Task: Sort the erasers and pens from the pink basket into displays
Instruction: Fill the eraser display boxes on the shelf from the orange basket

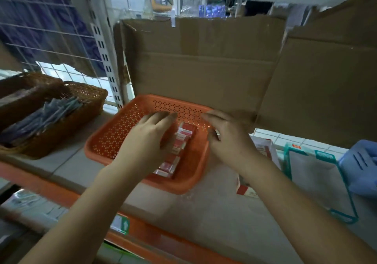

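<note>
Basket [122,135], salmon-pink and perforated, sits on the shelf [204,212] against a cardboard sheet [204,69]. Erasers [184,133], in red-and-white sleeves, lie in a rough row along its right side; the rest of its floor shows bare.

Left hand [151,139] is spread over the basket's middle, fingers loosely extended and just beside the row. No grip is visible, though the thumb is hidden. Right hand [228,139] is at the right rim with its fingers bent. Blur hides whether it pinches something small or merely steadies the wall.

Judged step: lifting erasers out for a display. To do it well, one hand should brace the rim so the light basket does not slide. The other should close on several sleeves across their short sides, keeping them squared in a stack. Lifting straight up avoids tipping the neighbours.

A likely destination is the clear box [318,182] with teal edges, to the right on the same shelf. A red-and-white carton [244,190] lies between it and the basket, partly under the right forearm. A blue object [361,165] at the far right is cut off by the frame. Wicker baskets [85,104] to the left hold grey packets [47,114]; their contents are too blurred to name.
</note>
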